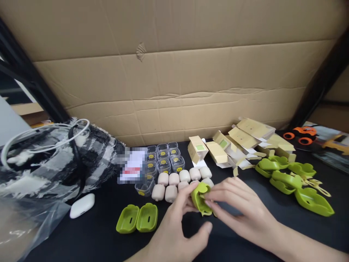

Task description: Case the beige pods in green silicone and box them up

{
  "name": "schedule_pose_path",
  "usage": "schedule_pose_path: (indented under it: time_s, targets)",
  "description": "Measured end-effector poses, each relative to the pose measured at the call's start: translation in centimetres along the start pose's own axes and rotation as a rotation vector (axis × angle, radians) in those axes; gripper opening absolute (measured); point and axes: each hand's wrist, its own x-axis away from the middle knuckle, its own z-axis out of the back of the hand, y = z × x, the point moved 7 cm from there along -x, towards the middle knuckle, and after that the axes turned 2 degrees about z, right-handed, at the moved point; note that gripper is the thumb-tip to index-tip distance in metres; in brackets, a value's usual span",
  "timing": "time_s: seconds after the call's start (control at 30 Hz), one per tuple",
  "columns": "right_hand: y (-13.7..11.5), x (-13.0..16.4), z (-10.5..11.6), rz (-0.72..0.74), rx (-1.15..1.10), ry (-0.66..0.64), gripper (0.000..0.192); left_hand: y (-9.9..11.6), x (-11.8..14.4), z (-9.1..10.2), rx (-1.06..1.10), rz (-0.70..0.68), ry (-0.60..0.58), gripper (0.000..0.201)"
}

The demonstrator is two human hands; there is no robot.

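fingers (pixel 191 196) of the left hand (pixel 174 233) and right hand (pixel 240 211) were both clamped on the green silicone case (pixel 200 198), held just above the worktop (pixel 89 236), right between them, long axis roughly upright.

Small packing workstation: black tabletop (pixel 95 236) backed by creased brown cardboard sheet (pixel 174 72), rows of clear plastic cases (pixel 163 158), flat-folded tan paper retail boxes (pixel 245 140), batches of lime-green silicone covers (pixel 297 182).

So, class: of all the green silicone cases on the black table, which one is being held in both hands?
The green silicone case at centre, pinched between left hand and right hand; others lie untouched.
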Motion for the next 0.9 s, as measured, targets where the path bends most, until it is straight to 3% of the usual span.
schedule_pose_path:
  time_s: [0.17, 0.37, 0.6, 0.73, 0.9]
  targets:
    - [0.9, -0.3, 0.2, -0.092, 0.043, 0.018, 0.012, -1.3, -0.2, 0.0, 0.209, 0.022, 0.014, 0.035]
    - [0.5, -0.1, 0.3, -0.062, 0.055, 0.044, 0.011, -1.7, -0.3, -0.1, 0.337, 0.063, 0.055, 0.040]
    - [0.5, 0.2, -0.5, -0.049, 0.023, 0.012, 0.012, -1.8, -0.4, 0.0, 0.363, 0.098, 0.105, 0.024]
    - [0.8, 0.4, -1.1, -0.059, -0.007, -0.019, 0.014, -2.2, -0.4, -0.2, 0.328, 0.083, 0.067, 0.019]
    - [1.0, 0.8, -1.5, -0.072, -0.006, -0.031, 0.016, -2.4, -0.2, -0.2, 0.349, 0.065, 0.100, 0.019]
